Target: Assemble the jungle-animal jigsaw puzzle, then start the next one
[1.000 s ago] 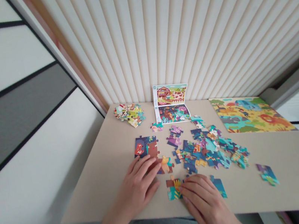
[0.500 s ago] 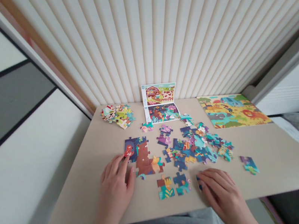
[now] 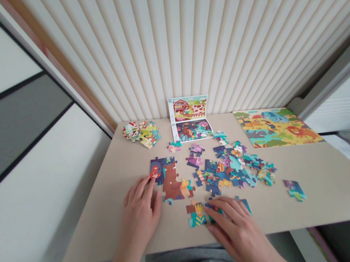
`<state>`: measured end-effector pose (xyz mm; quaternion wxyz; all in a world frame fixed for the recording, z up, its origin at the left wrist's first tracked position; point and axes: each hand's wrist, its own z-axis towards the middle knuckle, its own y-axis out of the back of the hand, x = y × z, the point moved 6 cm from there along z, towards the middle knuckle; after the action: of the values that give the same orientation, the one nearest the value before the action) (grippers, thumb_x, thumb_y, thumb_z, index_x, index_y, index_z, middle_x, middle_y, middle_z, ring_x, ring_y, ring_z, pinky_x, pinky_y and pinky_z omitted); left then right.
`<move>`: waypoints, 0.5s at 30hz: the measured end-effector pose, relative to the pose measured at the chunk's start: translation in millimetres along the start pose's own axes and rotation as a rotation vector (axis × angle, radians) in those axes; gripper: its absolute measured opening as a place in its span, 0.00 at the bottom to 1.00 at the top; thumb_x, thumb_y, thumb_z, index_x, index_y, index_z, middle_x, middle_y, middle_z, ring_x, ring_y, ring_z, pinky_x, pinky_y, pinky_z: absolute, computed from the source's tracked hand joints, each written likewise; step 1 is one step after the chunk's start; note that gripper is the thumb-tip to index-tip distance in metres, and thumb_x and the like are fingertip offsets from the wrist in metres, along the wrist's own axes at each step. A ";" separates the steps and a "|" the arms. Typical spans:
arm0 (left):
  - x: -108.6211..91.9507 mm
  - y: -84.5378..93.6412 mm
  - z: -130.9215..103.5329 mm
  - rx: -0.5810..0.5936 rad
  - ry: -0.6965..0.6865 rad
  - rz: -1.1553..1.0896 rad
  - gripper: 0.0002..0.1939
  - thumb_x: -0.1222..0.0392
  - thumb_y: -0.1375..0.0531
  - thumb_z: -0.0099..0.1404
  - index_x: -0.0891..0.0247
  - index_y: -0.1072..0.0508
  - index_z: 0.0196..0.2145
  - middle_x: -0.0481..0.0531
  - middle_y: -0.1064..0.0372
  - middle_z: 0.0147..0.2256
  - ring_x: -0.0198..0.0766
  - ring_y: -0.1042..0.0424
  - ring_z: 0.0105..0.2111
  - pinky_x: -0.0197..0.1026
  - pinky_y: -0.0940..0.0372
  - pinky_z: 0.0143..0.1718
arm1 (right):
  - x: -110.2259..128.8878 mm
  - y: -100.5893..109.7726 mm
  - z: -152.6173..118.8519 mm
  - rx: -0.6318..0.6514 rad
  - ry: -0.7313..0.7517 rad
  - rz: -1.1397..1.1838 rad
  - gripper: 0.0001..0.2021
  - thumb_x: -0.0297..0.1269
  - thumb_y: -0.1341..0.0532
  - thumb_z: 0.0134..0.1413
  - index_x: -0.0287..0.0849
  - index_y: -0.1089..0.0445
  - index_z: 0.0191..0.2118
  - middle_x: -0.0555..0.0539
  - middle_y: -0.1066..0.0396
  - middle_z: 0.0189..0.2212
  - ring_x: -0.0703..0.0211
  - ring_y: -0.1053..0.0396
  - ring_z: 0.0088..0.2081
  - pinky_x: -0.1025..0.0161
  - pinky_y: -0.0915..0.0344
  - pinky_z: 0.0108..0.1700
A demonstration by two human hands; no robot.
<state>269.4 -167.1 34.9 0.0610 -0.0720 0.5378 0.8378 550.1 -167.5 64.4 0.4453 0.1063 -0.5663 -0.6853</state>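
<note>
A joined puzzle section (image 3: 171, 182) with a brown bear lies left of centre on the table. The fingertips of my left hand (image 3: 141, 207) rest on its left edge, at the red figure, fingers apart. My right hand (image 3: 234, 225) is over a dark blue piece (image 3: 214, 210), fingers bent and mostly covering it; whether it grips the piece is unclear. Just left of that piece is a piece with a yellow plant (image 3: 196, 214). Another blue piece (image 3: 244, 205) shows partly behind my right hand. Loose dark-toned pieces (image 3: 234, 168) are heaped beyond my hands.
A picture booklet (image 3: 190, 119) stands open against the pleated screen (image 3: 176, 37). At the back left is a pile of pieces (image 3: 142, 134); at the back right lies a finished animal puzzle (image 3: 277, 128). One piece (image 3: 295, 190) sits apart on the right.
My right hand has moved left, from the piece at the right onto the dark blue piece beside the yellow plant piece. My left hand stays at the joined section. The view has shifted slightly.
</note>
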 end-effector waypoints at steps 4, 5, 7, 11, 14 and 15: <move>1.1 -0.2 -0.9 -0.012 0.002 -0.005 0.24 0.55 0.45 0.76 0.61 0.32 0.66 0.62 0.31 0.62 0.56 0.32 0.63 0.60 0.37 0.65 | 9.9 -7.7 16.0 0.017 0.026 0.012 0.19 0.38 0.36 0.70 0.48 0.29 0.63 0.43 0.26 0.59 0.44 0.31 0.62 0.42 0.30 0.63; 1.6 -0.6 -1.2 -0.012 0.004 -0.006 0.24 0.55 0.45 0.76 0.62 0.33 0.66 0.62 0.31 0.62 0.56 0.32 0.63 0.60 0.37 0.65 | 11.1 -10.2 18.2 0.021 0.033 0.016 0.20 0.38 0.36 0.70 0.47 0.30 0.64 0.43 0.26 0.59 0.44 0.31 0.62 0.41 0.31 0.64; 2.4 -1.4 -1.6 -0.010 0.010 -0.008 0.24 0.55 0.45 0.76 0.62 0.33 0.66 0.62 0.31 0.63 0.56 0.32 0.63 0.60 0.37 0.65 | 12.7 -14.3 20.9 0.027 0.041 0.022 0.19 0.38 0.37 0.70 0.47 0.30 0.64 0.43 0.25 0.58 0.44 0.31 0.62 0.41 0.31 0.64; 2.4 -1.5 -1.6 -0.008 0.016 -0.017 0.25 0.54 0.44 0.75 0.61 0.32 0.66 0.62 0.31 0.63 0.56 0.32 0.63 0.60 0.37 0.65 | 13.0 -14.1 21.5 0.011 0.032 0.030 0.16 0.39 0.37 0.70 0.47 0.28 0.61 0.43 0.25 0.57 0.44 0.31 0.62 0.42 0.31 0.64; 2.0 -1.0 -1.2 -0.004 0.015 -0.014 0.24 0.54 0.44 0.75 0.61 0.32 0.65 0.62 0.30 0.62 0.56 0.32 0.63 0.60 0.37 0.65 | 2.2 -8.2 19.8 -0.027 -0.014 0.006 0.16 0.37 0.38 0.71 0.47 0.28 0.60 0.42 0.26 0.58 0.44 0.31 0.61 0.43 0.31 0.62; 2.0 -0.9 -1.0 -0.002 0.016 -0.013 0.24 0.54 0.45 0.75 0.61 0.31 0.65 0.62 0.30 0.62 0.56 0.32 0.63 0.60 0.37 0.65 | -4.5 -6.0 19.0 -0.048 -0.039 -0.018 0.15 0.36 0.39 0.72 0.47 0.28 0.60 0.41 0.27 0.57 0.44 0.31 0.60 0.43 0.31 0.61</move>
<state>267.6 -167.7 33.3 0.0620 -0.0822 0.5371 0.8372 537.4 -151.4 64.0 0.4303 0.0872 -0.5572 -0.7048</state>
